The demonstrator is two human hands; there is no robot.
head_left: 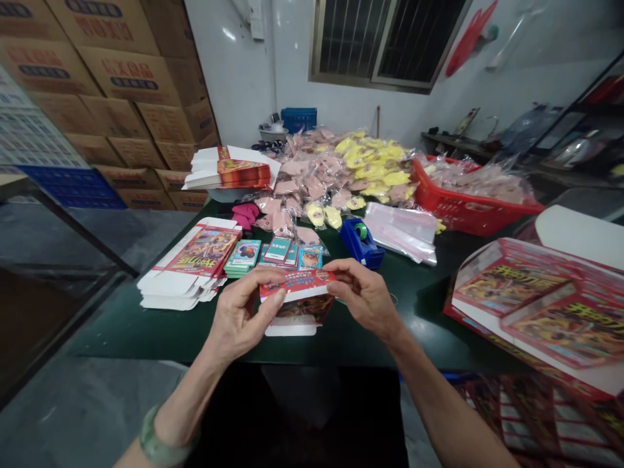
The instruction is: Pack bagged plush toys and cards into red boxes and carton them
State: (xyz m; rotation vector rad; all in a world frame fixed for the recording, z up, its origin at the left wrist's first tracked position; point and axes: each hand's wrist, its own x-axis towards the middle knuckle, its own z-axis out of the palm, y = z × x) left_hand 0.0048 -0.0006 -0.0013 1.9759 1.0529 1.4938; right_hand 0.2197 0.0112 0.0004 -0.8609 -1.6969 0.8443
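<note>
**Red Print on a Dark Green Table**

The carton (297,284) shows a red band with white edges above a multicoloured printed panel. The table (112,341) is dark green. The basket (468,201) is red, with a lattice pattern of holes. The tape dispenser (361,244) is blue with a green core. The packets (375,162) run pink and yellow. The cardboard boxes (129,81) are brown with red lettering and blue ovals. The bangle (166,435) is pale mottled green.
</note>
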